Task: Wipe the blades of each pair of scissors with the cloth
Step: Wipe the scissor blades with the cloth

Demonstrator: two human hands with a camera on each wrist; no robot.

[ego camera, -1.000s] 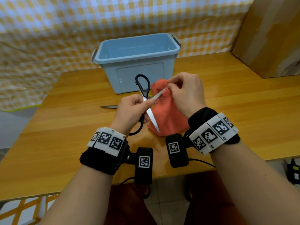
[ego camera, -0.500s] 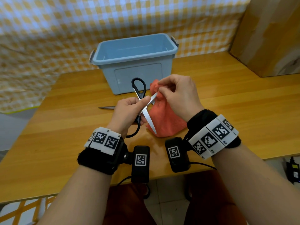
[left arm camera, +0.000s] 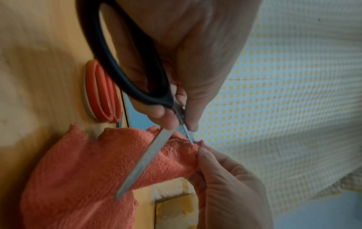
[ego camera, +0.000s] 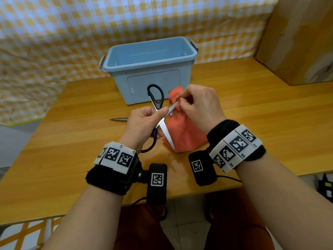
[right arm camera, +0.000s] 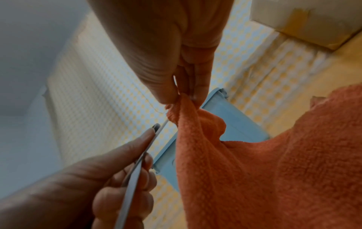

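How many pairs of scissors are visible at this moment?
2. The black-handled scissors are held open in the left hand. The orange-handled scissors lie on the table behind that hand, blade tip poking out. Others could be hidden.

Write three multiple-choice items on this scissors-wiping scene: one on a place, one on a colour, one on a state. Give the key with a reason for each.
1. Where does the blue bin stand?
A. On the table behind the hands
B. On the floor
C. On the cardboard box

2. What colour are the handles of the scissors held in the left hand?
A. Black
B. Green
C. White

3. How do the blades of the held scissors stand?
A. Closed together
B. Spread apart
C. Hidden inside the bin

Key: 1 A, the bin rests on the wooden table beyond both hands. 2 A, both loops are black; a second pair with orange handles lies on the table. 3 B, one blade points down over the cloth, while the right hand pinches the cloth around the other.
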